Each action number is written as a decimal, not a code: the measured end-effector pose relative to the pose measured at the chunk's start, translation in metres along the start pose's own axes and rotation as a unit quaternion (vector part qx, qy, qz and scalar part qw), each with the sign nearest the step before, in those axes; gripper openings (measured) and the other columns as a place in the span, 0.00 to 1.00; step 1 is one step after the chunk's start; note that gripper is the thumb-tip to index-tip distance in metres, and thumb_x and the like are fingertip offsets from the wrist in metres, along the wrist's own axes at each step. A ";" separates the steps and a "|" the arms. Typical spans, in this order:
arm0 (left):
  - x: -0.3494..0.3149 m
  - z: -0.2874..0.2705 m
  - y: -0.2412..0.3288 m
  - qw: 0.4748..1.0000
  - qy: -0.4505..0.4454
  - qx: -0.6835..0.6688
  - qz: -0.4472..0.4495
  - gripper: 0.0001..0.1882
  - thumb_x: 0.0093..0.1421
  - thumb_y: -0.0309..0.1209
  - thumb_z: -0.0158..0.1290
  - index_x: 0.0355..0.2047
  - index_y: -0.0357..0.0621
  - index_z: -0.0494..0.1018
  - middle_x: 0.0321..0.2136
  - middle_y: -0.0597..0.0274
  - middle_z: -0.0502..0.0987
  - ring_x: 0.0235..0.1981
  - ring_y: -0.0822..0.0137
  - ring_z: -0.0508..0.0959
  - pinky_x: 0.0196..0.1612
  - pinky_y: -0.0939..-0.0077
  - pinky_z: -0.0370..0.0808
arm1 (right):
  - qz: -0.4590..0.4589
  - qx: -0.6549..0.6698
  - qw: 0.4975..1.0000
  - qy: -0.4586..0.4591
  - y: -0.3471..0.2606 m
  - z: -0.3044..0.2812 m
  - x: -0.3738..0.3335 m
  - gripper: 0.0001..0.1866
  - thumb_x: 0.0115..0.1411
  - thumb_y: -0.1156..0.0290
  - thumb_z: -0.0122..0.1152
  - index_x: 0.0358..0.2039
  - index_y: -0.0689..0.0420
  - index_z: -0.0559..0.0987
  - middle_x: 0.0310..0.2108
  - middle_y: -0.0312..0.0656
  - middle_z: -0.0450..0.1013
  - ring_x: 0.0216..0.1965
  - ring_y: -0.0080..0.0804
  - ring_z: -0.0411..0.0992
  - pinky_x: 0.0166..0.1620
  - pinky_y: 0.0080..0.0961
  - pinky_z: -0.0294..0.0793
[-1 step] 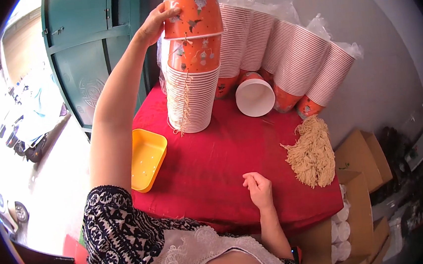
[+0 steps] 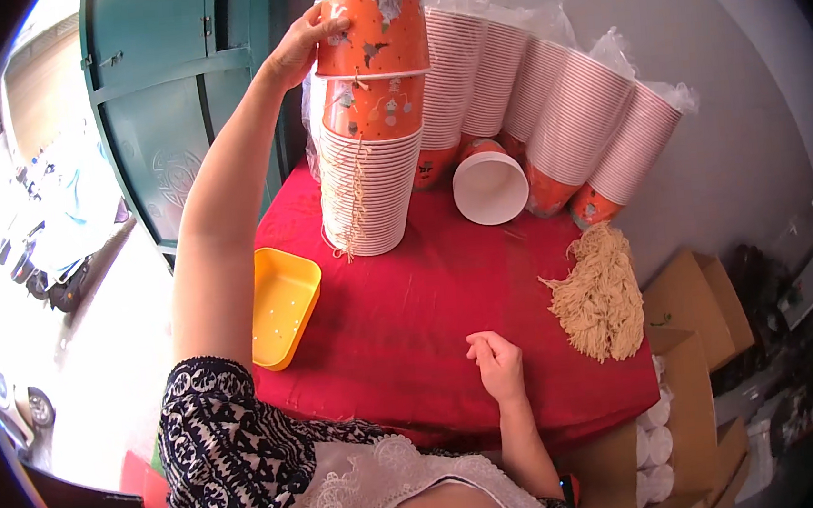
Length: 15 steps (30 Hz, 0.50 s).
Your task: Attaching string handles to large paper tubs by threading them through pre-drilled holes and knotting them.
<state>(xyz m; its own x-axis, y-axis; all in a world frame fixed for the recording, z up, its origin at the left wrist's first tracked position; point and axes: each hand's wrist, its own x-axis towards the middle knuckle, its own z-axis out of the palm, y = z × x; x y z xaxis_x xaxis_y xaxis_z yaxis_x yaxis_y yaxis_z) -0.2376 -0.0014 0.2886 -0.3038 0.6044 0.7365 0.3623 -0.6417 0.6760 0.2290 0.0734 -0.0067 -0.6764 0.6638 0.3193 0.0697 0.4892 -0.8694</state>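
Note:
My left hand (image 2: 306, 44) reaches far forward and grips an orange patterned paper bucket (image 2: 372, 39) by its side, thumb on the front. The bucket is upside down, on top of a tall stack of nested upside-down buckets (image 2: 375, 194) with white rims. Thin tan strings (image 2: 356, 201) hang down the front of that stack. Over the near part of the table, my right hand (image 2: 498, 366) is closed with fingers curled; whether anything is inside is hidden. To its right lies a heap of tan string bundles (image 2: 601, 301).
A red cloth (image 2: 403, 331) covers the table. Beside my left arm sits a yellow tray (image 2: 286, 306). Several plastic-wrapped bucket stacks (image 2: 576, 107) lean against the wall, with one bucket (image 2: 490, 188) lying on its side before them. Open cardboard boxes (image 2: 681, 404) stand at right; a green metal door (image 2: 163, 130) is at left.
The bucket under my left hand sits very slightly lower on the stack. My right hand has not moved.

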 end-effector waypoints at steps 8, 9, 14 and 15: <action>-0.019 0.004 -0.004 0.999 0.002 0.042 -0.030 0.38 0.49 0.43 0.67 0.55 0.39 0.64 0.47 0.56 0.75 0.51 0.64 0.74 0.59 0.64 0.68 | -0.002 -0.007 1.000 -0.006 -0.001 0.001 -0.002 0.10 0.63 0.73 0.52 0.35 0.65 0.80 0.23 0.40 0.76 0.27 0.26 0.75 0.32 0.24 0.74; -0.021 0.005 -0.004 0.999 -0.007 0.045 -0.028 0.38 0.49 0.42 0.67 0.55 0.39 0.64 0.48 0.57 0.75 0.52 0.64 0.73 0.59 0.65 0.66 | -0.001 -0.005 1.000 -0.006 -0.001 0.001 -0.002 0.10 0.63 0.73 0.52 0.35 0.65 0.80 0.23 0.40 0.76 0.27 0.26 0.75 0.32 0.24 0.74; -0.022 0.012 -0.001 0.997 -0.025 0.068 -0.032 0.39 0.49 0.42 0.68 0.56 0.38 0.64 0.48 0.56 0.74 0.51 0.63 0.73 0.60 0.65 0.65 | 0.001 -0.005 1.000 -0.003 0.001 0.000 -0.001 0.10 0.63 0.73 0.53 0.35 0.65 0.80 0.23 0.40 0.76 0.27 0.25 0.75 0.32 0.23 0.74; -0.021 0.011 -0.001 0.996 -0.036 0.076 -0.040 0.39 0.48 0.42 0.68 0.56 0.38 0.64 0.48 0.56 0.74 0.51 0.63 0.73 0.60 0.66 0.65 | -0.013 -0.001 1.000 -0.001 0.003 0.000 0.000 0.10 0.64 0.72 0.52 0.36 0.65 0.80 0.23 0.37 0.75 0.25 0.22 0.72 0.30 0.20 0.71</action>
<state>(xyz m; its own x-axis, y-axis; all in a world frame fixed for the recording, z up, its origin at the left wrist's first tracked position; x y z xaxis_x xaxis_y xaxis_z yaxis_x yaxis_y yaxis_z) -0.2221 -0.0079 0.2721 -0.2759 0.6863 0.6730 0.4696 -0.5146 0.7174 0.2291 0.0747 -0.0100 -0.6801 0.6491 0.3408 0.0539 0.5079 -0.8597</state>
